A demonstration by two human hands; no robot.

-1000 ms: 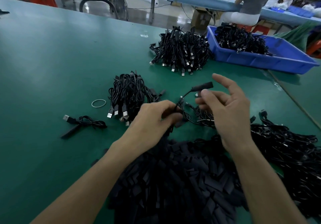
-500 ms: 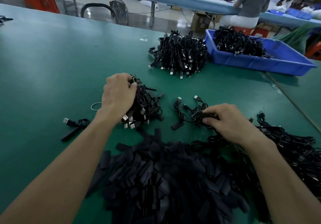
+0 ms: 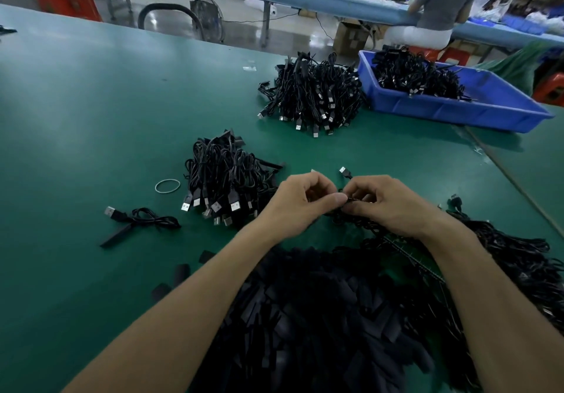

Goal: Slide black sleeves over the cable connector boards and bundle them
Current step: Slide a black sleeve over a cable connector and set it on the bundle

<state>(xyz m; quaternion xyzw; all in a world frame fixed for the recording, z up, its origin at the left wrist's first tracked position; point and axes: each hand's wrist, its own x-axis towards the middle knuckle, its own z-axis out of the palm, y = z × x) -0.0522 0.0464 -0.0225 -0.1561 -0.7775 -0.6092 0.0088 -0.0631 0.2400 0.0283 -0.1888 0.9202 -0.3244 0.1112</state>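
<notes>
Blue plastic bin (image 3: 457, 108) sits toward the far right corner of the green desk (image 3: 91, 102), and from my remote seat I see a tangle of black cables (image 3: 415, 75) heaped in its far end. Just beside its left wall lies a bigger heap of cables (image 3: 311, 93), plugs pointing toward the near edge. Nearer the middle of the desk rests a bundle (image 3: 225, 176), with a rubber band (image 3: 167, 185) just left of it and a single coiled lead (image 3: 143, 217) further toward the near left. Black sleeves (image 3: 320, 316) are piled along the near edge between the forearms, and loose leads (image 3: 518, 258) sprawl toward the right edge.

Half a second ago the left hand (image 3: 299, 203) lay on the bundle and the right hand (image 3: 393, 206) dug in the loose leads. Now both have met just right of the bundle, clenched, thumbs and fingers pinching one short black cable piece (image 3: 351, 199) between them, just beyond the sleeves. Whether a sleeve is on it I cannot tell.
</notes>
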